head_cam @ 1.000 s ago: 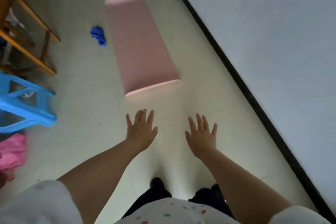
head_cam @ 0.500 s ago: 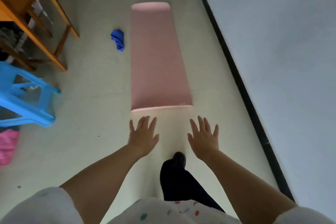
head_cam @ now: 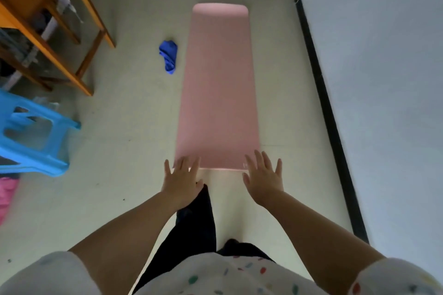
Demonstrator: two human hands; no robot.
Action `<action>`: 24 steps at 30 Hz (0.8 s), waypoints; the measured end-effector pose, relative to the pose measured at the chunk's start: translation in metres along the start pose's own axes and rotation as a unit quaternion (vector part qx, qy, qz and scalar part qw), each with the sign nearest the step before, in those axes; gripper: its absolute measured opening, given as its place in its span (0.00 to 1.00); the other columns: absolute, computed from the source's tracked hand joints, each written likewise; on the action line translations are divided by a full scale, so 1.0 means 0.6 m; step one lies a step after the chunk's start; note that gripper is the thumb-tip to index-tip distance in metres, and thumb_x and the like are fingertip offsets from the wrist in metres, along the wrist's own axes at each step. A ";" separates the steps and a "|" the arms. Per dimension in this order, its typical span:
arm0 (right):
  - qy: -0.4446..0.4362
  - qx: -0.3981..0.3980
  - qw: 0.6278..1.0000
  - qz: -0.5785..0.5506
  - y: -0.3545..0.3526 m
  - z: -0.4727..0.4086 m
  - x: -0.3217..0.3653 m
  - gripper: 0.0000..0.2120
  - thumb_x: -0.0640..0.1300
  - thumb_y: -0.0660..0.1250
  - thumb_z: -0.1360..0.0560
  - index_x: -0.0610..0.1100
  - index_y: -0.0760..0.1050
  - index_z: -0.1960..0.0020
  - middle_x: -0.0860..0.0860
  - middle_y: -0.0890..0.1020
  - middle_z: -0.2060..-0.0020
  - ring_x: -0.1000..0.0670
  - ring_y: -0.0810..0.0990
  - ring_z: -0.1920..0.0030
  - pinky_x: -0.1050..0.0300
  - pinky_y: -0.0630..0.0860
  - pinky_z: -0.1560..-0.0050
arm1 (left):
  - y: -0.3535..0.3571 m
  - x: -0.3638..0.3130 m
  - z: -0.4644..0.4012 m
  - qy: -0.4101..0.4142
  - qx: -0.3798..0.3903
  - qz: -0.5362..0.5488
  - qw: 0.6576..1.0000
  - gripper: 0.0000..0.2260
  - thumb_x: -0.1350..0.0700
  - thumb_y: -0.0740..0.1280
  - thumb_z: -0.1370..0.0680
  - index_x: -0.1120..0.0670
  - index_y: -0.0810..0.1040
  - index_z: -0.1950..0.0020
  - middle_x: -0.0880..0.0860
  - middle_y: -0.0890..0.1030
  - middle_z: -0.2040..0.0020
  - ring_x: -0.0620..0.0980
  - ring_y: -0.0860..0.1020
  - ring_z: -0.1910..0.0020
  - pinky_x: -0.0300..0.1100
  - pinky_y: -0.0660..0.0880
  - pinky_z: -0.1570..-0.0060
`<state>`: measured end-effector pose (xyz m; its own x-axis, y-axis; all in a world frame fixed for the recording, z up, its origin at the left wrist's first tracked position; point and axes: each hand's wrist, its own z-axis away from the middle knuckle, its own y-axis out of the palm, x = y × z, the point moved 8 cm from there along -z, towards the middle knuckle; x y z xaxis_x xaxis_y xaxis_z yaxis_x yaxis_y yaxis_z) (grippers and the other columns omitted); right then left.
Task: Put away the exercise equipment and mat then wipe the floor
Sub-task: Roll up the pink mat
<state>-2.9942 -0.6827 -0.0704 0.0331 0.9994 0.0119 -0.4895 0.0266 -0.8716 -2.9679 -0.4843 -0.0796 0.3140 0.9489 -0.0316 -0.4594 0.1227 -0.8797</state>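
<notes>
A pink exercise mat (head_cam: pixel 217 84) lies flat and unrolled on the pale floor, its near short edge just ahead of my feet. My left hand (head_cam: pixel 183 181) hovers at the mat's near left corner, fingers spread, holding nothing. My right hand (head_cam: pixel 262 175) is at the near right corner, fingers also apart and empty; its fingertips overlap the mat's edge. Whether either hand touches the mat I cannot tell. A crumpled blue cloth (head_cam: pixel 168 56) lies on the floor just left of the mat.
A wooden table (head_cam: pixel 50 31) stands at the upper left with clutter beneath it. A blue plastic stool (head_cam: pixel 31 134) lies on its side at the left, something pink (head_cam: pixel 7 196) below it. A white wall with a black skirting (head_cam: pixel 328 112) runs along the right.
I have stepped toward the mat; it now lies straight ahead and both open hands have reached its near edge, having been well short of it a second ago.
</notes>
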 end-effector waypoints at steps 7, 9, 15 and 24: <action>0.039 0.034 0.998 -0.031 -0.056 -0.159 -0.021 0.26 0.55 0.42 0.18 0.51 0.40 0.22 0.49 0.42 0.22 0.47 0.41 0.23 0.37 0.41 0.26 | -0.090 0.070 -0.188 0.021 0.007 0.005 1.000 0.28 0.45 0.50 0.19 0.53 0.45 0.22 0.55 0.52 0.23 0.53 0.50 0.24 0.61 0.47 0.27; 0.050 0.047 0.997 -0.039 -0.061 -0.201 -0.030 0.26 0.55 0.44 0.18 0.51 0.41 0.22 0.49 0.44 0.22 0.48 0.42 0.23 0.37 0.41 0.27 | -0.086 0.076 -0.232 0.022 0.027 0.009 0.999 0.28 0.45 0.51 0.18 0.53 0.46 0.22 0.55 0.52 0.23 0.53 0.50 0.24 0.61 0.46 0.28; 0.006 0.066 0.997 -0.031 0.016 -0.363 -0.047 0.25 0.53 0.46 0.18 0.49 0.46 0.23 0.47 0.49 0.23 0.47 0.46 0.23 0.38 0.44 0.26 | 0.036 0.056 -0.377 0.013 0.075 0.045 0.996 0.28 0.47 0.53 0.19 0.53 0.48 0.22 0.54 0.55 0.24 0.53 0.53 0.25 0.60 0.48 0.28; -0.081 0.155 0.985 0.001 0.445 -0.673 -0.065 0.28 0.52 0.56 0.20 0.46 0.52 0.24 0.46 0.55 0.24 0.44 0.53 0.24 0.39 0.51 0.26 | 0.516 0.038 -0.666 0.063 0.190 0.030 0.979 0.33 0.49 0.63 0.24 0.52 0.51 0.23 0.58 0.57 0.25 0.56 0.53 0.25 0.59 0.52 0.29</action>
<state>-2.7743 -0.7240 -0.5018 -0.0942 0.9894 0.1106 -0.7324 0.0063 -0.6808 -2.7711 -0.5406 -0.5421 0.3655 0.9173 -0.1581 -0.7490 0.1890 -0.6350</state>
